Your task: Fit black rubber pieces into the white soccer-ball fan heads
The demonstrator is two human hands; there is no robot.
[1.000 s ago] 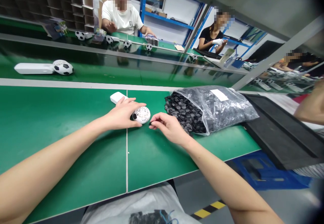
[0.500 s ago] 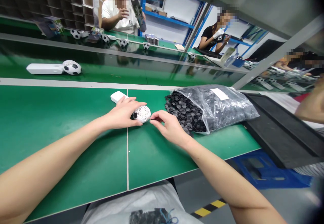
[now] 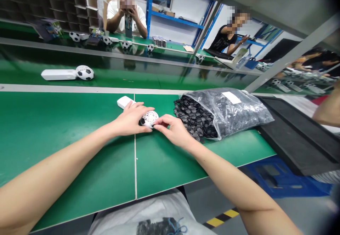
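Note:
On the green table lies a white handheld fan [image 3: 125, 102] with a football-shaped head [image 3: 151, 117], its grille facing up. My left hand [image 3: 134, 118] is wrapped over its neck and the side of the head, hiding the middle. At the head's right edge, my right hand [image 3: 170, 129] pinches a small black piece [image 3: 152, 126], mostly covered by the fingertips. Right of that hand, black flat pieces [image 3: 195, 118] spill from a clear plastic bag [image 3: 239, 113] with a white label.
Behind the table's pale rail, another football fan [image 3: 67, 74] lies on the green conveyor [image 3: 119, 74]. A black tray [image 3: 294, 136] stands right of the bag. Two people work across the line, near several football fans and a slanted metal post [image 3: 287, 58]. Someone's arm [image 3: 328, 105] shows at far right.
My right hand has moved left, bringing the black piece against the fan head. The fan on the conveyor has shifted right; fans on the far side shifted left. The person opposite now holds a box upright.

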